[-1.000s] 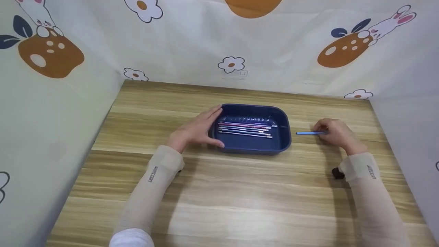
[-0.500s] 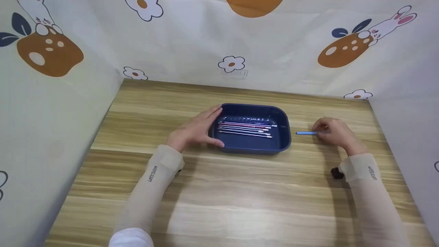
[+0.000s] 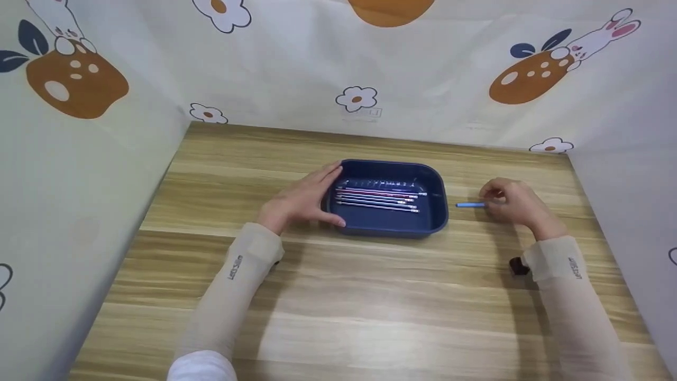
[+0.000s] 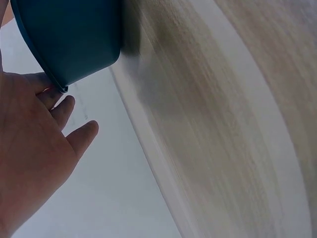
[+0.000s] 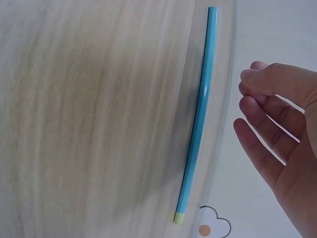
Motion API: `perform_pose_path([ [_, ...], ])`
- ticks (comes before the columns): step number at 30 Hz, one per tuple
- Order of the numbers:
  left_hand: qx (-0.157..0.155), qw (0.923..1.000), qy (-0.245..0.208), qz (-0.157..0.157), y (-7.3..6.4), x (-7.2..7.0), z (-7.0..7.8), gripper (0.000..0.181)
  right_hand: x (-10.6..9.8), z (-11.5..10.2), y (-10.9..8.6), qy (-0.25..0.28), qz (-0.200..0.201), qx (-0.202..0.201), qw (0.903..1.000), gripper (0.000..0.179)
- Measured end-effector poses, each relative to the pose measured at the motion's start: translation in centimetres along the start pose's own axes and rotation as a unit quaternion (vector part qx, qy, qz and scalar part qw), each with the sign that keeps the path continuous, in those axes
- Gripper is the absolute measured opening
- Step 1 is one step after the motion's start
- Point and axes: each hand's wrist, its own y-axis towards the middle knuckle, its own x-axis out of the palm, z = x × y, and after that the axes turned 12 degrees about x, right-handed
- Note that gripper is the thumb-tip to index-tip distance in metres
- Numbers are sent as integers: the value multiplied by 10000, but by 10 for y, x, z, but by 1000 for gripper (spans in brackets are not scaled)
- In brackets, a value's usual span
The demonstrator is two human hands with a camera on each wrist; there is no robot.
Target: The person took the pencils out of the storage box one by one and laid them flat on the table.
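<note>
A dark blue rectangular box (image 3: 381,225) stands near the middle of the table, holding several pencils (image 3: 378,203) side by side. My left hand (image 3: 302,200) spans its left end, thumb at the near corner and fingers along the far corner. From the left wrist, the box wall (image 4: 74,39) shows with fingertips at its rim; the last two fingers stand apart from it. My right hand (image 3: 510,202) hovers over a blue pencil (image 5: 198,111) lying right of the box. Its thumb and forefinger tips come together, the other fingers bend loosely, and nothing is between them.
The wood-grain table (image 3: 338,307) is bounded at the back and sides by pale printed curtains (image 3: 433,69) with flowers, rabbits and orange fruit. A small black object (image 3: 519,266) sits at the right wrist, by the sleeve cuff.
My right hand has shifted slightly left and farther back over the blue pencil, covering more of it. The left hand and the box stay in place.
</note>
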Motion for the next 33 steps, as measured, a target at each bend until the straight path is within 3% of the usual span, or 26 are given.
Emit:
perform_pose_path([
  [7, 19, 10000, -5, 0, 1, 0, -1, 126, -2, -7, -3, 14, 24, -90, 10000, 13],
  [14, 115, 9995, 277, -18, 1, 0, -2, 128, -4, -19, -5, -4, 263, -579, 9980, 13],
  [33, -4, 9997, 246, -62, 0, 0, 1, 128, -8, -61, -17, -306, 619, -1445, 9871, 21],
])
